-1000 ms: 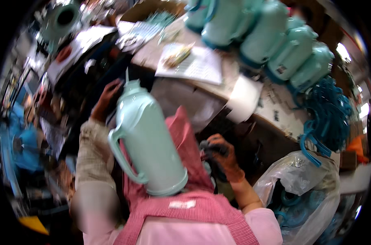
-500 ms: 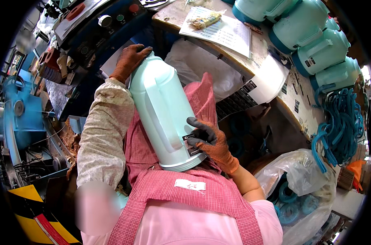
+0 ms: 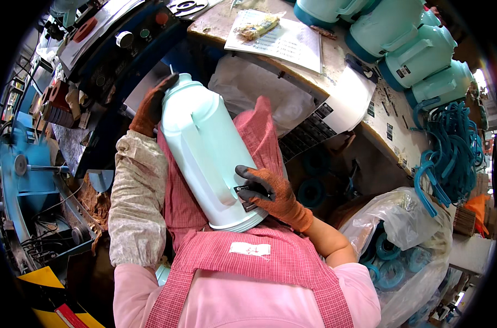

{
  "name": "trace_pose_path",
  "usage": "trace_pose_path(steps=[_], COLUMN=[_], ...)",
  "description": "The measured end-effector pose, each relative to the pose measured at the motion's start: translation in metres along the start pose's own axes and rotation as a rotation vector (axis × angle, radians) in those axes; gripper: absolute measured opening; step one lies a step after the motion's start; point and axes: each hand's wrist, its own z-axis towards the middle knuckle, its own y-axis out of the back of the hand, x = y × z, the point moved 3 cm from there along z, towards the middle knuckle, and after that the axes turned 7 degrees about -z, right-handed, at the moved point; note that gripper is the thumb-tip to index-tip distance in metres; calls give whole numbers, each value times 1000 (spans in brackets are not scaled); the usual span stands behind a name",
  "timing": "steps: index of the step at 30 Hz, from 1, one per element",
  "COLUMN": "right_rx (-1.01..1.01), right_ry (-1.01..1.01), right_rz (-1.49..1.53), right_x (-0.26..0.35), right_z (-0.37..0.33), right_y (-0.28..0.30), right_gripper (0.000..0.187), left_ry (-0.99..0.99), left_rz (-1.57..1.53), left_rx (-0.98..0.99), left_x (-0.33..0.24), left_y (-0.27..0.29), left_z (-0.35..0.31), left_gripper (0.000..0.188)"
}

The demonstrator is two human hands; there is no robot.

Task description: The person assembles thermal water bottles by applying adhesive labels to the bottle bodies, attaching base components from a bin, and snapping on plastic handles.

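Note:
A mint-green plastic jug body (image 3: 202, 147) with a moulded side handle lies slanted across my lap, its neck pointing away and its threaded base toward me. My left hand (image 3: 153, 104), in an orange-brown glove with dark fingers, grips the jug at its neck and shoulder; some fingers are hidden. Near the base, a small black label (image 3: 249, 206) sits on the jug's side. My right hand (image 3: 273, 194), in a matching glove, rests there with fingers spread and bent over the jug, touching at the label and partly covering it.
A worktable (image 3: 215, 27) at the back right holds papers (image 3: 292, 44), a sheet of labels (image 3: 346, 104), several finished jugs (image 3: 423, 54) and a bundle of blue handles (image 3: 450, 153). A clear bag (image 3: 412, 224) of blue rings stands at right. Blue machinery (image 3: 35, 169) is at left.
The whole view has shifted slightly. My left hand has turned lower around the jug's neck. My right fingers have moved closer over the label, covering more of it.

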Motion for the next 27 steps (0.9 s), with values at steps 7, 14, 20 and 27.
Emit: trace_pose_path(steps=[7,14,20,27], right_rx=[-68,-243,-361,-263], right_ry=[-91,-77,-340,-473], right_rz=[-566,-578,-685,-829], right_x=[-2,-129,-300,-330], right_z=[4,75,165,166], right_y=[28,97,115,92], right_gripper=[72,28,42,35], left_ry=[353,-375,-506,-505], left_rz=[-480,707,788,839], left_rx=[-124,-72,227,358], left_x=[-62,-255,-308,-301], left_y=[-6,38,-20,-20], left_z=[-16,-84,-65,-35], left_gripper=[23,22,26,25])
